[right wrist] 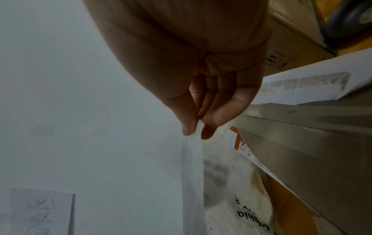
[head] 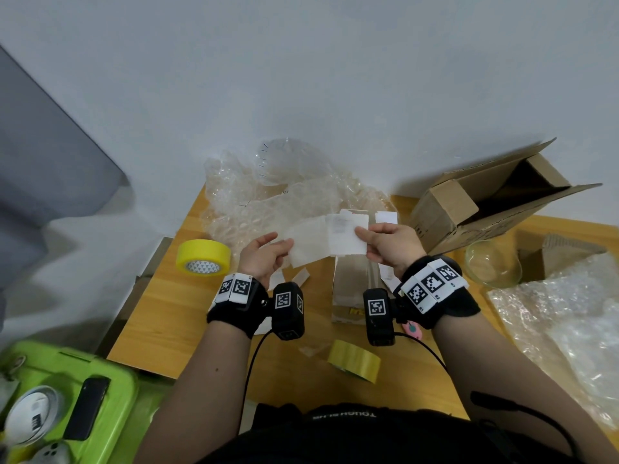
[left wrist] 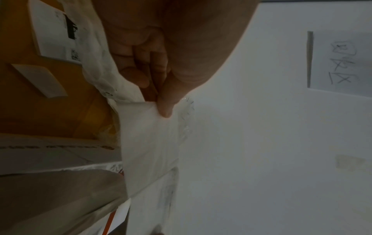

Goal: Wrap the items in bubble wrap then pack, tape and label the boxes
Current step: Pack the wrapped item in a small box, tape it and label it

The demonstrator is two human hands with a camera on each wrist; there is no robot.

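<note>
Labelling step, I judged. My left hand (head: 264, 259) pinched the translucent backing sheet (head: 306, 244); my right hand (head: 390, 244) pinched the label (head: 346, 234), both held above the closed box (head: 350, 283). Next: peel apart cleanly, press the label flat on the box.

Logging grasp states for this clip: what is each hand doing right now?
Left hand: pinches the left end of the white label sheet.
Right hand: pinches the sheet's right end between thumb and fingers.
</note>
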